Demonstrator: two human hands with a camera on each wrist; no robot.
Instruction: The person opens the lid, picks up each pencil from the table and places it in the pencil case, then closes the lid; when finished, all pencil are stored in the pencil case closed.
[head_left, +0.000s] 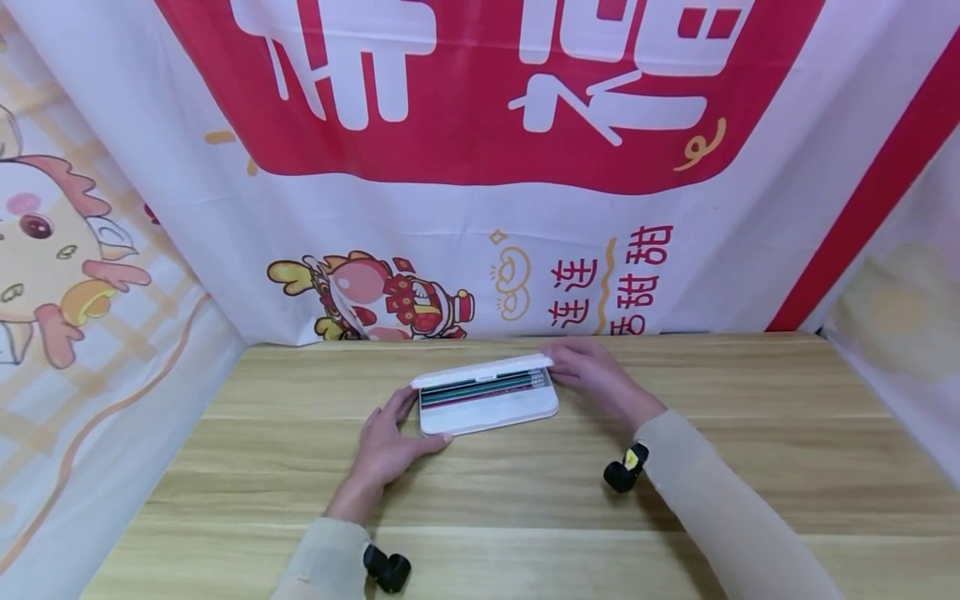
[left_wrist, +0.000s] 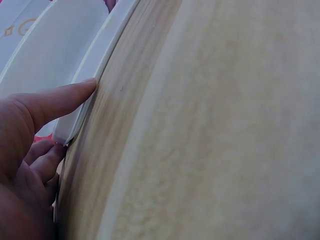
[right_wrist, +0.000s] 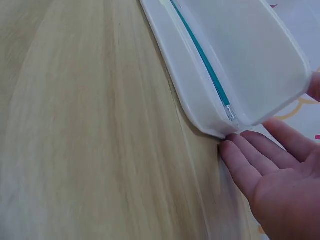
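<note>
A white pencil case (head_left: 491,415) lies on the table with its hinged lid (head_left: 468,372) raised partway. Several pencils (head_left: 483,390), green and dark red, lie lengthwise inside along the back. My left hand (head_left: 386,446) grips the case's left end, thumb along the front edge and fingers around the back corner. At the opposite end, my right hand (head_left: 592,375) holds the lid's corner, while its lower fingers (right_wrist: 245,162) touch the end of the base. One green pencil (right_wrist: 206,60) with a metal end shows under the lid in the right wrist view.
The wood-grain table (head_left: 510,508) extends around the case. Behind it hangs a red and white printed cloth (head_left: 480,208), meeting the table's back edge. Another printed cloth (head_left: 97,400) borders the left side. A small black device (head_left: 626,468) is strapped at each wrist.
</note>
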